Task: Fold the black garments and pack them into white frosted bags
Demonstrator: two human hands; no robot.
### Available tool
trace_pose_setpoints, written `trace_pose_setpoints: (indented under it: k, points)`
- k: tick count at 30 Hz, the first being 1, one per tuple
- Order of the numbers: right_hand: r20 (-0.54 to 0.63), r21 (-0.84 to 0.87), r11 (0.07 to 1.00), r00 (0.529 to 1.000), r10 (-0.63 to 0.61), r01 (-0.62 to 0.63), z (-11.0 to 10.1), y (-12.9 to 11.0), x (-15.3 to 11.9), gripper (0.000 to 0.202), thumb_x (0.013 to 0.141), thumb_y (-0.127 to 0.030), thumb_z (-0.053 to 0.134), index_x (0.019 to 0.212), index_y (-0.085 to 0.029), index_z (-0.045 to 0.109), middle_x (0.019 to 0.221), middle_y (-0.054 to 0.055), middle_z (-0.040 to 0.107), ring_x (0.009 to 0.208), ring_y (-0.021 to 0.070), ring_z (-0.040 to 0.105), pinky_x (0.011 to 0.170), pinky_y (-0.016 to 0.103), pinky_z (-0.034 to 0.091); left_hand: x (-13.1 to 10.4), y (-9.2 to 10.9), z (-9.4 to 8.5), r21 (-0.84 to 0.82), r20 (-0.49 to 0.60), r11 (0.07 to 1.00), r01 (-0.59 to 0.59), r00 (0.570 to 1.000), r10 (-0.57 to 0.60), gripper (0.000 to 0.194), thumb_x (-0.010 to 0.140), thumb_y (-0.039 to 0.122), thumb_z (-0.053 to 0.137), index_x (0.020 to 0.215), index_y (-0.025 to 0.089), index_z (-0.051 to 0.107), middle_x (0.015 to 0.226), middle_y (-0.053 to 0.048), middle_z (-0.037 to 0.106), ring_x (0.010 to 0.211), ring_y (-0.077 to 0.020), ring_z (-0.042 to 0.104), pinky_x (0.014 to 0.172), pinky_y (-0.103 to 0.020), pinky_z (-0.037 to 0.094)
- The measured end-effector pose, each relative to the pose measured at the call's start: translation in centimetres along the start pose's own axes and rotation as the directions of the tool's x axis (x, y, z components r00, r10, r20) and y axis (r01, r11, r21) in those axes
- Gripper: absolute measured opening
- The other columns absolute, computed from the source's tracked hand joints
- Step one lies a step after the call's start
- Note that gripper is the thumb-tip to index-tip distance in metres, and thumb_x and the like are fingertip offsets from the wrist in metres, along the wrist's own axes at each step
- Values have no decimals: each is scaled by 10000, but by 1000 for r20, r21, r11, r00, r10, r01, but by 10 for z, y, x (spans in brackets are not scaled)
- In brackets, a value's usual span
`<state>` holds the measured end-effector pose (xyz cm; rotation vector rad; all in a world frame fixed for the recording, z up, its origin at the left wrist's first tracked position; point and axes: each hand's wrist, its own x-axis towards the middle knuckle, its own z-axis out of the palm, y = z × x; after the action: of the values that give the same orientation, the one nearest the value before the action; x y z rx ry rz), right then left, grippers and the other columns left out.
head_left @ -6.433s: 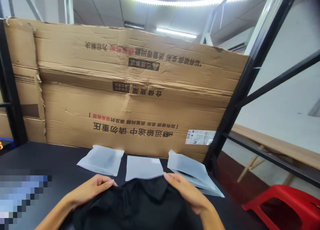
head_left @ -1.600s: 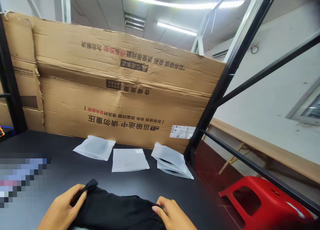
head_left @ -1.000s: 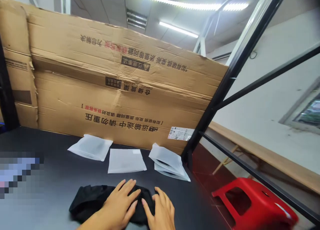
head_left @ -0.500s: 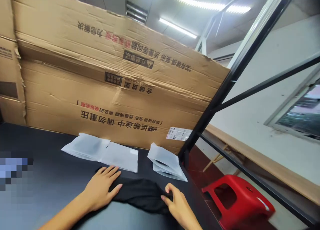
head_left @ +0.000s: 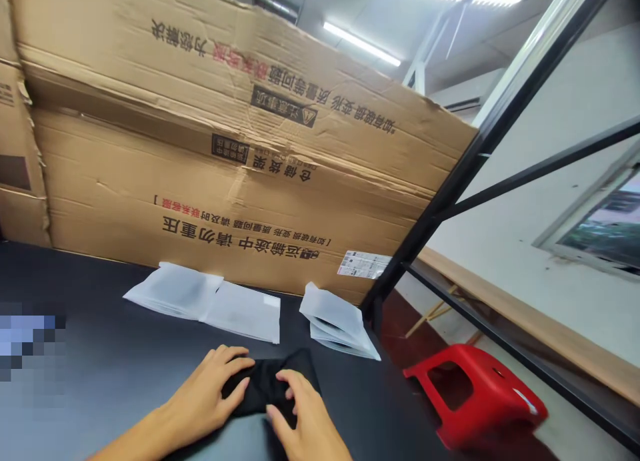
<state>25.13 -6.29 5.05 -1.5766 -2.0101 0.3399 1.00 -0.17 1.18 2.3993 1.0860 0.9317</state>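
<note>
A black cloth (head_left: 261, 387), folded into a compact piece, lies on the dark tabletop between my hands. My left hand (head_left: 213, 391) rests on the cloth's left end, fingers stretched and thumb apart. On the right part of the cloth is my right hand (head_left: 305, 414), its fingers bent and its thumb and forefinger apart. Part of the cloth is hidden under both hands, and I cannot tell what kind of garment or fabric it is.
Beyond the cloth lie translucent white bags (head_left: 245, 309) and another stack of such bags (head_left: 340, 321). A cardboard sheet (head_left: 200, 174) stands along the back. A black metal post (head_left: 430, 227) rises at the right, near a red plastic stool (head_left: 480, 387).
My right hand has moved left, bringing the cloth's right end over toward my left hand. The cloth is now shorter, and the right hand's pinch has opened.
</note>
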Motion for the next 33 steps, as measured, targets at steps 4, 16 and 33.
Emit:
trace_pose_setpoints:
  k: [4, 16, 33]
  points:
    - [3, 146, 989, 1000, -12, 11, 10, 8, -15, 447, 911, -399, 569, 1342, -285, 556, 1317, 79, 647, 1119, 239, 669, 944, 346, 558, 0, -2, 0, -107, -22, 993, 43, 999, -46, 355, 933, 297, 544, 1279, 321, 621, 1289, -37, 641, 1170, -234, 605, 1036, -394, 490]
    - [-356, -152, 832, 815, 457, -533, 30, 38, 11, 527, 869, -697, 439, 1040, -246, 653, 1100, 168, 691, 1105, 423, 597, 902, 630, 428, 4, -6, -11, 129, 10, 977, 171, 985, -174, 340, 874, 391, 574, 1179, 270, 661, 1049, -63, 688, 947, -270, 632, 869, -394, 459]
    - [-95, -83, 926, 922, -376, 369, 43, -18, 10, 516, 792, 2, 399, 1175, -261, 624, 1210, 74, 641, 1175, 223, 579, 997, 390, 478, 11, -11, -27, -414, 137, 862, 294, 956, -260, 353, 871, 321, 548, 1189, 227, 671, 1090, -53, 752, 1052, -248, 673, 958, -341, 478]
